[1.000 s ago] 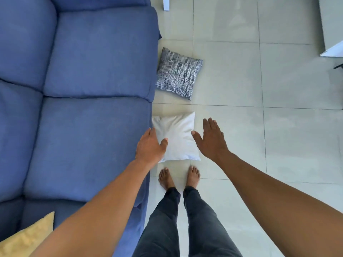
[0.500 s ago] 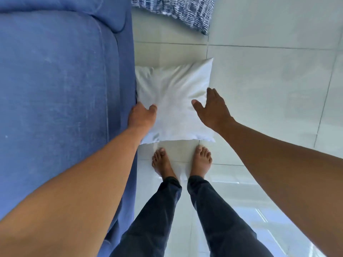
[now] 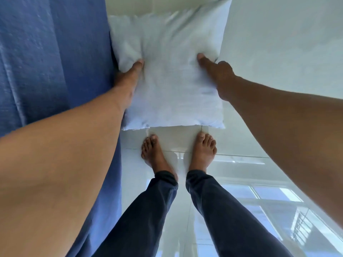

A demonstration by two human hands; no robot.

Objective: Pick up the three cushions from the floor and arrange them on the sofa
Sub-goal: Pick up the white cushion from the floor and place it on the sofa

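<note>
A white cushion (image 3: 170, 71) lies on the pale tiled floor, its left edge against the front of the blue sofa (image 3: 52, 58). My left hand (image 3: 128, 78) grips the cushion's left edge, thumb pressed on top, fingers hidden between cushion and sofa. My right hand (image 3: 217, 73) grips its right edge, thumb on top and fingers wrapped around the side. The patterned cushion is out of view.
My two bare feet (image 3: 178, 151) stand on the tiles just below the cushion, in dark trousers. Glossy floor (image 3: 278, 43) stretches to the right, reflecting a window at the lower right. The sofa fills the left side.
I have bent lower, so the cushion looks larger. Both hands went from hovering open at its sides to closing on its left and right edges. The patterned cushion left the view.
</note>
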